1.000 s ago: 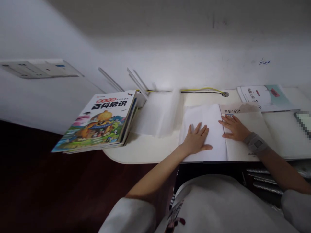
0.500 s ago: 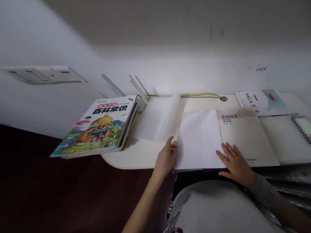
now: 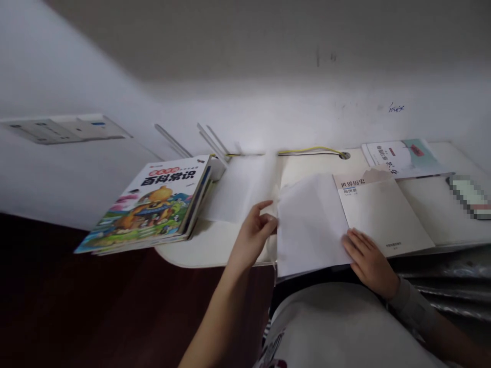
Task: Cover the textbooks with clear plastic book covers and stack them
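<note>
An open book (image 3: 383, 214) with a pale title page lies on the cream desk (image 3: 203, 245) in front of me. My left hand (image 3: 253, 232) pinches the left edge of its blank white page (image 3: 307, 225), which is raised off the desk. Lying flat with fingers apart, my right hand (image 3: 366, 258) presses on the book's lower edge near the spine.
A stack of colourful children's books (image 3: 153, 207) overhangs the desk's left end. A thin translucent sheet (image 3: 240, 191) lies between that stack and the open book. Another booklet (image 3: 402, 156) and a yellow cable (image 3: 310, 151) are at the back by the wall.
My left hand left the flat page, went to its left edge and lifted it. My right hand slid from the title down to the book's lower edge.
</note>
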{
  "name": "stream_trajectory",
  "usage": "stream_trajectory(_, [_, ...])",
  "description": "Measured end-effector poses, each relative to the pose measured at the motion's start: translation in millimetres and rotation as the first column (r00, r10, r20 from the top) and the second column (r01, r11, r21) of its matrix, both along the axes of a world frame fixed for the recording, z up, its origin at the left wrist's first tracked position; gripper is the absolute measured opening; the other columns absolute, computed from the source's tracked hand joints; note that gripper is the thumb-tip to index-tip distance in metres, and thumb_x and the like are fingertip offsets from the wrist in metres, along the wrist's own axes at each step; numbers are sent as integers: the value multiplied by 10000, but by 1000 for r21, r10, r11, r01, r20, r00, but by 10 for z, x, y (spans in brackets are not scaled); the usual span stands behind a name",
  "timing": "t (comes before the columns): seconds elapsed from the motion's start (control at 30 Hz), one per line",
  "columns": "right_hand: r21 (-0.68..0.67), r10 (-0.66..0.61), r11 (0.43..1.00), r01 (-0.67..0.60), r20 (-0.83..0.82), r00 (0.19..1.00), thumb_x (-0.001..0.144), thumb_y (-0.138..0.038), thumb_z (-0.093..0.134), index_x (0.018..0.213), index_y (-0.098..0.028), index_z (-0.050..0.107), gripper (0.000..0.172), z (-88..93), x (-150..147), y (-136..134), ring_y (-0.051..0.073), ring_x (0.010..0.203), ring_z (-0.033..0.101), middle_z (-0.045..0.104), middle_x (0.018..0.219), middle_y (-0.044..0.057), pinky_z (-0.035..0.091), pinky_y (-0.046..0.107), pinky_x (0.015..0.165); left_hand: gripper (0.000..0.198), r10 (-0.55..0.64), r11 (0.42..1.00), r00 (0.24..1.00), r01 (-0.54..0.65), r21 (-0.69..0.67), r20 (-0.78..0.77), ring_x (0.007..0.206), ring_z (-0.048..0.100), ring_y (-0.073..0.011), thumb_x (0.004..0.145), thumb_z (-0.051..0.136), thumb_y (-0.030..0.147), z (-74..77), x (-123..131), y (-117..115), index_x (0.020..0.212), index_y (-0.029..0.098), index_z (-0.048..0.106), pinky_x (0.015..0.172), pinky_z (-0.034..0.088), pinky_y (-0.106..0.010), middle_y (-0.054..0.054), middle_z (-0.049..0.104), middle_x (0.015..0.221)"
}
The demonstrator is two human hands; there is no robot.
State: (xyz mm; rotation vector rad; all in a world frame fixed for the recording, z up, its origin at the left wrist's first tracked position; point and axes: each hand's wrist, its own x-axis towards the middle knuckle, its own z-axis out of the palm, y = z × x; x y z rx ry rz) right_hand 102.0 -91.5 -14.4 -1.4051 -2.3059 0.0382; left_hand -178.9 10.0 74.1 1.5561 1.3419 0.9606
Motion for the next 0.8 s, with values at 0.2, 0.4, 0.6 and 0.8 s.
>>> stream_trajectory(0.2, [-117, -211, 977, 177, -645, 735, 842, -209, 447, 1203, -238, 602, 394, 63, -145, 0, 236, 1053, 617, 670, 1130, 55, 520, 394, 895, 460, -283, 902, 885, 113, 417, 371, 757, 627, -153, 850, 545, 365, 659, 600, -216, 1274, 235, 424, 897, 465, -401, 20, 602, 725])
stream_trajectory(0.4, [-433, -481, 857, 280, -866, 133, 743, -352, 662, 933, -222, 702, 234, 49, 286, -5, 253, 929, 658, 716, 948, 38, 558, 386, 800, 583, -294, 827, 948, 191, 528, 117, 1119, 533, -215, 841, 543, 466, 246, 896, 306, 1355, 279, 341, 950, 433, -405, -100, 520, 1262])
stream_trajectory(0.6, [-503, -487, 855, 122, -862, -141, 700, -394, 691, 881, -265, 670, 223, -14, 778, 29, 194, 834, 661, 704, 929, 0, 565, 342, 711, 645, -85, 987, 920, 129, 91, -382, 1126, 534, -269, 818, 546, 444, -586, 819, 996, 1337, 107, 366, 893, 445, -381, -211, 491, 1303])
stream_trajectory(0.8, [-546, -558, 810, 211, -830, -5, 645, -374, 736, 1059, -252, 602, 452, 13, 1175, 236, 195, 805, 659, 709, 892, 4, 539, 329, 706, 342, -283, 950, 762, 306, -61, -582, 751, 633, -199, 764, 570, 304, -606, 749, 1056, 1071, 156, 595, 698, 450, -283, -71, 688, 829])
